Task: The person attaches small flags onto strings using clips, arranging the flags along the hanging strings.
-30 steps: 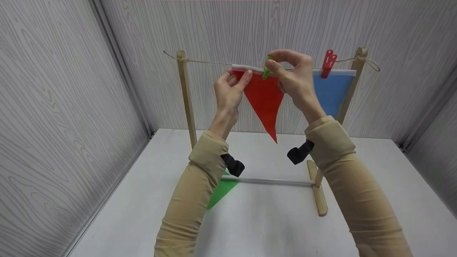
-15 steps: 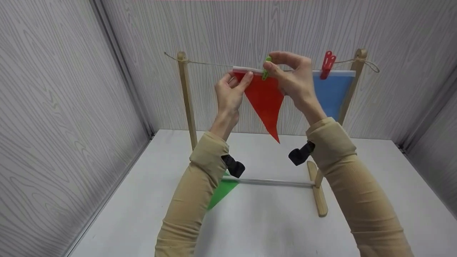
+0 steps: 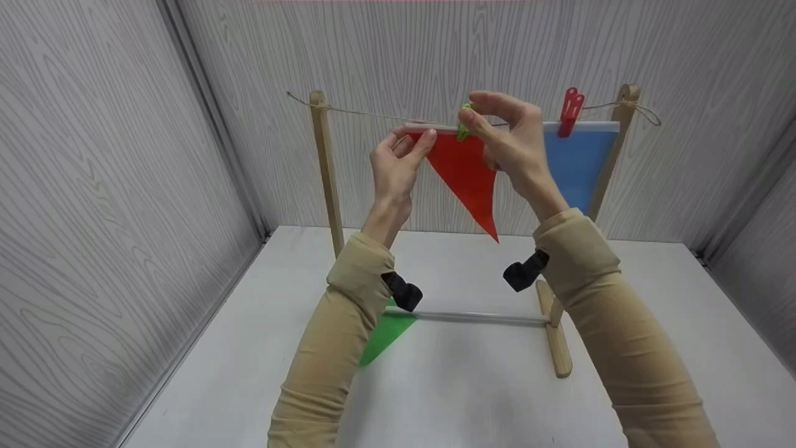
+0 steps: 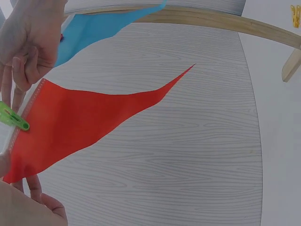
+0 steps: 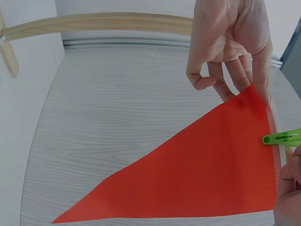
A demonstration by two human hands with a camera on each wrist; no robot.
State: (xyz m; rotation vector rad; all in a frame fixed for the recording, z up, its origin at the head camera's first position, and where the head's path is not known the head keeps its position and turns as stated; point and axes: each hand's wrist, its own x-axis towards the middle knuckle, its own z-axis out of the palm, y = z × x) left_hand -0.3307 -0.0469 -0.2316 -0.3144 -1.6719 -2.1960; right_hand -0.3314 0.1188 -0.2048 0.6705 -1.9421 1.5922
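A red triangular flag [image 3: 466,168] with a white top band hangs at the string [image 3: 379,116]. My left hand [image 3: 395,165] pinches its left top corner between thumb and fingers, the thumb in front. A green clothespin [image 5: 282,138] sits across the band near the flag's middle, its jaws over the band's lower edge. My right hand [image 3: 513,134] holds the clothespin's upper end between thumb and index finger. Behind the right hand, the flag's right top corner is hidden in the head view. To the right, a blue flag [image 3: 575,165] hangs under a red clothespin [image 3: 571,113].
Two wooden posts, a left post [image 3: 326,168] and a right post [image 3: 615,146], carry the string. A pale crossbar [image 3: 479,317] joins them low down. Partly behind the left sleeve lies a green flag [image 3: 387,336]. A yellow clothespin [image 4: 295,16] shows in the left wrist view.
The red flag's tip has swung right and slightly up. Its left top corner has dropped a little with my left hand, so the band lies more level. The right hand has barely moved.
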